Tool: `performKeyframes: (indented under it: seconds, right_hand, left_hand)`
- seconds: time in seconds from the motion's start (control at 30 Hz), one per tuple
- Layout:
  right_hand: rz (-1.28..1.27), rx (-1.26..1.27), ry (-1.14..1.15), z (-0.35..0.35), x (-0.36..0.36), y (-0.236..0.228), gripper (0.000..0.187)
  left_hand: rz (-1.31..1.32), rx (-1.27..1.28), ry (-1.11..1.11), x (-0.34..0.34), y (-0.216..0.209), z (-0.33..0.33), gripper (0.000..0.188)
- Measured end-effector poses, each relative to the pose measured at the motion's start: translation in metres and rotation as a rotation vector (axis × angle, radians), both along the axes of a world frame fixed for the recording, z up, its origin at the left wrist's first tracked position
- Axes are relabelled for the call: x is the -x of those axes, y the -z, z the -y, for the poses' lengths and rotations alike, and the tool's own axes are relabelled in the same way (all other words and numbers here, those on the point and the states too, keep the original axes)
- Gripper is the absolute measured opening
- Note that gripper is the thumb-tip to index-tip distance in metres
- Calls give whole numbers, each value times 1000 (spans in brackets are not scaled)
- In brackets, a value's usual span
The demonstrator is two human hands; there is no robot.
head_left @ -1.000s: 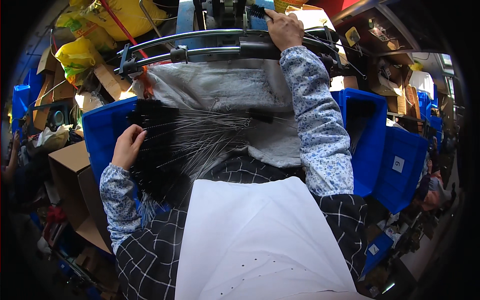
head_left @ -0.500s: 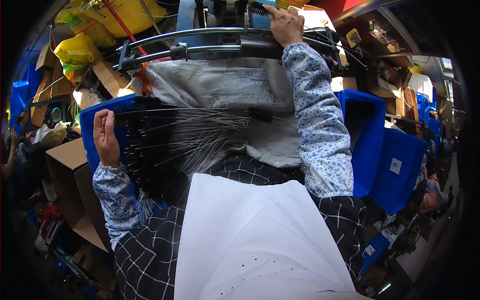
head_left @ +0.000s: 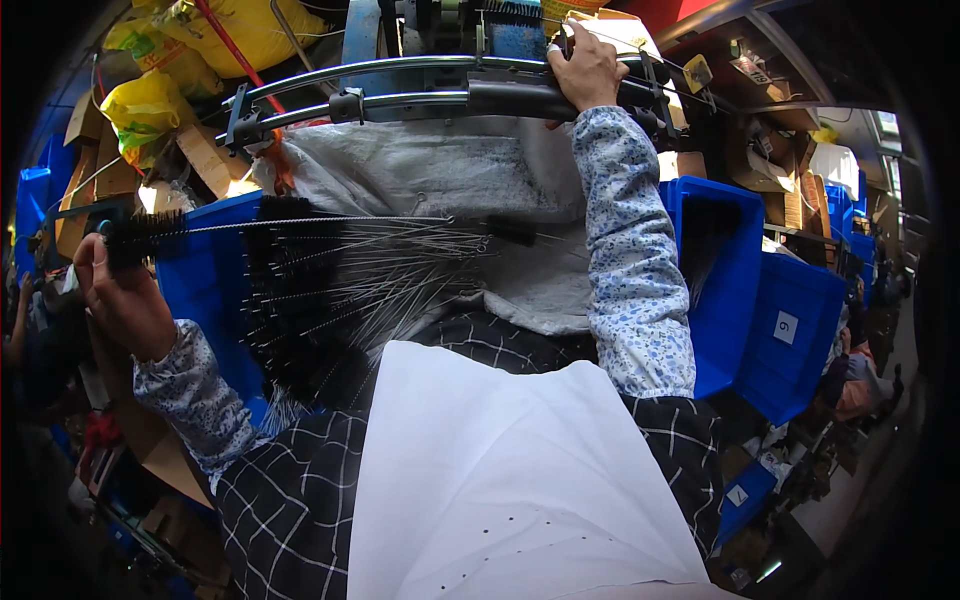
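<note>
Black bristles fill the fingers of the left hand (head_left: 125, 305), which is far out to the person's left, forearm angled outward, wrist bent, fingers pointing up. It grasps a wire-stemmed brush (head_left: 145, 238) by its bristled end; the thumb side is partly lost behind the bristles. The twisted stem runs rightward, almost level, above the other brushes. The left blue bin (head_left: 205, 290) is just beside this forearm, which covers part of its lower wall. Next comes a heap of brushes (head_left: 290, 290), heads to the left and thin stems fanning right; the dark heads merge, so single ones are hard to pick out. The stems reach over grey cloth (head_left: 440, 165), spread below curved metal rails (head_left: 400, 100). Behind these, a machine (head_left: 520, 42) is cut off by the upper edge, with black bristles showing on it. The right hand (head_left: 588, 68) is raised at the rails' right end, arm stretched forward, knuckles up, fingers bent. Its palm is hidden, so I cannot tell whether it grips something or merely rests there. The right blue bin (head_left: 720, 320) is partly covered by the right sleeve (head_left: 635, 250).
</note>
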State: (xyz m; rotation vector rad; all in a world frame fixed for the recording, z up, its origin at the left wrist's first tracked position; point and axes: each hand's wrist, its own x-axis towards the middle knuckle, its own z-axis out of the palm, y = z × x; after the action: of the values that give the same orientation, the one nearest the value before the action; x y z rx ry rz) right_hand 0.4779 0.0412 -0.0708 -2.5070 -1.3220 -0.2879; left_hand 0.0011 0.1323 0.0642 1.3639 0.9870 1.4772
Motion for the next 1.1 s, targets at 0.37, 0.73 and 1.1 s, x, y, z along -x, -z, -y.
performKeyframes:
  seconds: [0.37, 0.73, 1.1]
  right_hand:
    - [-87, -138, -79, -20, 31, 1, 40]
    - [-78, -114, -79, -47, 77, -9, 37]
    - [-82, -108, -108, -36, 58, -11, 38]
  left_hand:
    - [-4, -1, 15, 1, 2, 6, 25]
    - [-96, -5, -69, -15, 0, 14, 21]
    - [23, 27, 231, -35, -2, 19, 15]
